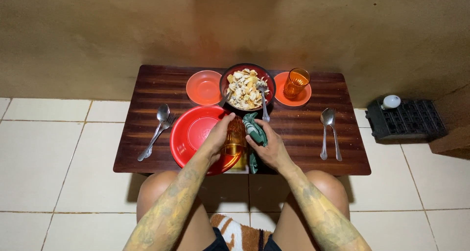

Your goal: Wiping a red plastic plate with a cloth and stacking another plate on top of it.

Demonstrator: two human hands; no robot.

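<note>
Bare knees frame the low wooden table [303, 128]. Left hand [215, 136] clasps an amber glass [235, 136] over the large red plate [188, 133], while right hand [269, 145] presses a green cloth [254, 128] against it; wiping seems underway, and turning the glass likely comes next.

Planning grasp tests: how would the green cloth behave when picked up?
The green cloth is bunched and creased in the right hand, so probably floppy and light. It bends against the amber glass, so it likely drapes, not rolls.
</note>
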